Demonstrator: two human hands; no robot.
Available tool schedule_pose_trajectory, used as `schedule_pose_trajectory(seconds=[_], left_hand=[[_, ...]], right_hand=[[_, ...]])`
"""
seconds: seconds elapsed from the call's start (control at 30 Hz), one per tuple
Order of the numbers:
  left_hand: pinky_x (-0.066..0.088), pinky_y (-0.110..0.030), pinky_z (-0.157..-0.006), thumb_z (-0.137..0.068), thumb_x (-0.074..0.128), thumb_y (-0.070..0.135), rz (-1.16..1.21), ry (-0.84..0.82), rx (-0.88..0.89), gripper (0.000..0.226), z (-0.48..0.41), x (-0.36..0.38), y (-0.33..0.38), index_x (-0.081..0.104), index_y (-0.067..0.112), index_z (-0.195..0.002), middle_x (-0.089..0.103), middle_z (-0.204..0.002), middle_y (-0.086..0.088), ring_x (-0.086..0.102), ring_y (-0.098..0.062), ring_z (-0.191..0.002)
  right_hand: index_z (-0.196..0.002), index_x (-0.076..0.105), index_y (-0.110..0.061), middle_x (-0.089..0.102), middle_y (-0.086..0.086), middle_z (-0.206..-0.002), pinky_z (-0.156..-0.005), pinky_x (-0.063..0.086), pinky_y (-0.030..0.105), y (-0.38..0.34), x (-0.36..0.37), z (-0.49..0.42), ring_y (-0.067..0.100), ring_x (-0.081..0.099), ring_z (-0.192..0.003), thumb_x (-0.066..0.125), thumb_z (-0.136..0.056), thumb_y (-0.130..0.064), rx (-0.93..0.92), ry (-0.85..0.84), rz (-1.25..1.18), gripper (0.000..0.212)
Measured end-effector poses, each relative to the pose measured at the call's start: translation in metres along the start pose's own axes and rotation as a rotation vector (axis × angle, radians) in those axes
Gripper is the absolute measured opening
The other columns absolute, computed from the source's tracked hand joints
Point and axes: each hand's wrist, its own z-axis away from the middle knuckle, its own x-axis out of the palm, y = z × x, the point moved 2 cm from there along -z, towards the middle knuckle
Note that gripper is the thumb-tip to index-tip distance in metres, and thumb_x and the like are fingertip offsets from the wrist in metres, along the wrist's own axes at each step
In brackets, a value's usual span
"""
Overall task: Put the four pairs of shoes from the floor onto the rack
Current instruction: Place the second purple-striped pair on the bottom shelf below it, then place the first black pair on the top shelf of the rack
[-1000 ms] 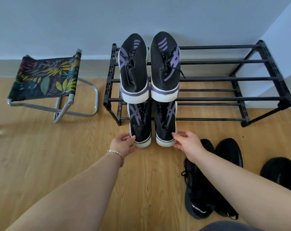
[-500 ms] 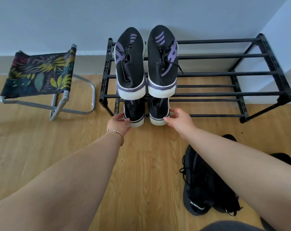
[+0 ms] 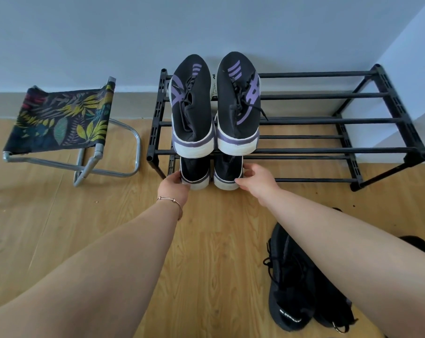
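Observation:
A black rack (image 3: 328, 150) with two tiers stands against the wall. One black-and-purple pair of shoes (image 3: 214, 106) lies on its top tier at the left end. A second matching pair (image 3: 211, 170) sits on the lower tier right beneath, only the heels showing. My left hand (image 3: 173, 187) grips the left heel from outside, and my right hand (image 3: 255, 180) grips the right heel. An all-black pair (image 3: 296, 289) lies on the floor under my right forearm. Another black shoe (image 3: 418, 245) peeks out at the right edge.
A folding stool (image 3: 60, 123) with a leaf-print seat and metal legs stands left of the rack. The floor is light wood. A wall corner juts in beside the rack's right end.
Both hands have pushed the second purple pair forward, from the floor in front of the rack onto the lower tier under the first pair.

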Motion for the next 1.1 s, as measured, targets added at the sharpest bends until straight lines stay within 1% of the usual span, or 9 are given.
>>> schedule_pose_trajectory(seconds=[0.07,0.17,0.3,0.37,0.43,0.5,0.63,0.8,1.1], left_hand=[[0.049,-0.028,-0.084,-0.09,0.06,0.005,-0.024,-0.018,0.013,0.055,0.001,-0.001,0.001,0.055,0.024,-0.141,0.064,-0.134,0.001,0.062,-0.019,-0.108],[0.046,-0.025,-0.08,-0.091,0.059,0.006,-0.049,-0.038,0.04,0.056,0.007,-0.003,0.001,0.052,0.023,-0.144,0.064,-0.135,0.0,0.056,-0.013,-0.102],[0.047,-0.022,-0.067,-0.093,0.055,0.01,-0.298,-0.091,0.101,0.064,0.026,-0.002,-0.003,0.037,0.026,-0.152,0.053,-0.147,-0.004,0.059,-0.022,-0.12],[0.052,-0.029,-0.074,-0.094,0.052,0.012,-0.499,-0.106,0.161,0.065,0.038,0.002,-0.002,0.031,0.023,-0.154,0.043,-0.154,-0.006,0.056,-0.027,-0.126],[0.054,-0.038,-0.091,-0.095,0.048,0.013,-0.643,-0.122,0.215,0.065,0.05,0.007,0.002,0.026,0.02,-0.156,0.035,-0.159,-0.006,0.049,-0.029,-0.132],[0.047,-0.041,-0.105,-0.097,0.044,0.016,-0.777,-0.139,0.277,0.066,0.063,0.014,0.008,0.018,0.018,-0.157,0.025,-0.163,-0.005,0.035,-0.029,-0.142],[0.031,-0.042,-0.118,-0.097,0.042,0.024,-0.986,-0.123,0.429,0.069,0.09,0.026,0.022,0.009,0.017,-0.158,0.012,-0.167,-0.007,0.016,-0.028,-0.151],[0.021,-0.044,-0.122,-0.097,0.043,0.036,-1.182,-0.117,0.583,0.073,0.119,0.036,0.04,0.009,0.015,-0.158,0.013,-0.166,-0.012,0.012,-0.029,-0.153],[0.023,-0.045,-0.121,-0.098,0.037,0.046,-1.165,-0.24,0.666,0.076,0.178,0.047,0.074,0.004,0.013,-0.158,0.01,-0.167,-0.013,0.014,-0.031,-0.152]], right_hand=[[-0.144,0.052,-0.018,0.066,0.003,-0.123,-0.1,0.054,0.04,0.002,-0.001,0.002,0.022,0.063,-0.113,0.079,-0.084,-0.01,-0.035,0.014,0.073,0.066],[-0.145,0.052,-0.021,0.067,0.002,-0.124,-0.098,0.051,0.037,0.002,-0.003,0.005,0.021,0.062,-0.113,0.079,-0.085,-0.015,-0.066,0.013,0.122,0.066],[-0.141,0.053,-0.021,0.067,0.003,-0.126,-0.097,0.053,0.039,0.0,-0.005,0.015,0.023,0.064,-0.115,0.074,-0.089,-0.025,-0.154,-0.03,0.353,0.057],[-0.143,0.05,-0.021,0.061,0.006,-0.134,-0.097,0.052,0.037,0.0,-0.006,0.025,0.025,0.06,-0.12,0.069,-0.092,-0.03,-0.197,-0.05,0.535,0.056],[-0.149,0.043,-0.019,0.053,0.01,-0.144,-0.101,0.047,0.038,0.001,-0.009,0.035,0.029,0.053,-0.129,0.063,-0.094,-0.031,-0.258,-0.064,0.705,0.059],[-0.151,0.038,-0.015,0.045,0.013,-0.15,-0.105,0.044,0.039,0.004,-0.014,0.047,0.031,0.046,-0.135,0.06,-0.096,-0.03,-0.334,-0.062,0.85,0.061],[-0.154,0.031,-0.012,0.041,0.011,-0.152,-0.105,0.046,0.039,0.006,-0.03,0.071,0.03,0.038,-0.138,0.057,-0.098,-0.032,-0.44,-0.032,1.075,0.065],[-0.155,0.029,-0.01,0.042,0.01,-0.151,-0.105,0.047,0.04,-0.006,-0.062,0.109,0.029,0.037,-0.137,0.053,-0.099,-0.039,-0.446,0.03,1.182,0.067],[-0.147,0.037,-0.011,0.051,0.01,-0.142,-0.102,0.049,0.042,-0.042,-0.136,0.197,0.029,0.047,-0.128,0.053,-0.095,-0.047,-0.341,0.115,1.301,0.065]])
